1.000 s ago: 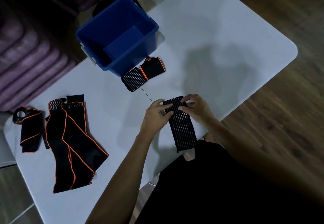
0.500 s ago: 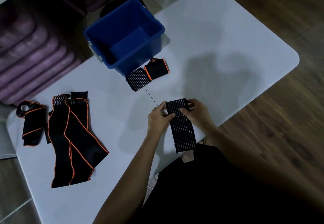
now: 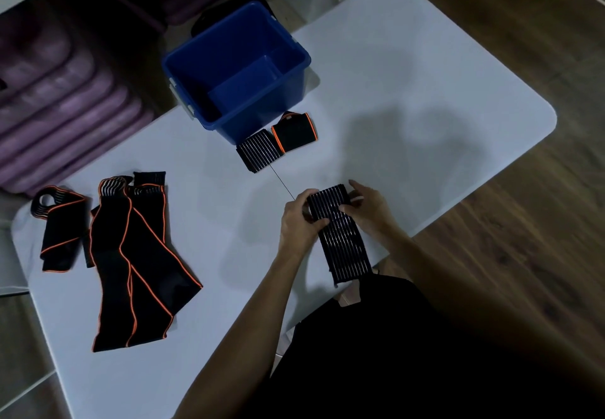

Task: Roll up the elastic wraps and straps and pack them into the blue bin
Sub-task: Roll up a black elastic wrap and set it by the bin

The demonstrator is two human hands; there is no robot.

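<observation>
Left hand (image 3: 299, 218): closed on the left edge of a ribbed black wrap (image 3: 340, 238), thumb across its top, fingertips hidden beneath the fabric.
Right hand (image 3: 368, 207): gripping the same wrap's right edge at its far end — fingers curled over the rolled part, thumb on top.
Wrap: its far end looks rolled between both hands; the unrolled tail runs back toward the person's body and its last stretch hangs past the counter (image 3: 409, 74) edge.
Blue bin (image 3: 235, 68): beyond the hands and to their left, near the counter's far edge; the visible floor holds nothing.
Rolled pieces: a ribbed roll (image 3: 260, 151) and an orange-trimmed roll (image 3: 294, 132) sit side by side against the bin's near wall.
Unrolled straps (image 3: 137, 261): well left of the left hand, overlapping — how many, unclear.
Looped strap (image 3: 57, 225): farthest left, at the counter's edge.
Thin dark line: runs from the ribbed roll toward the left hand; too fine to identify.
</observation>
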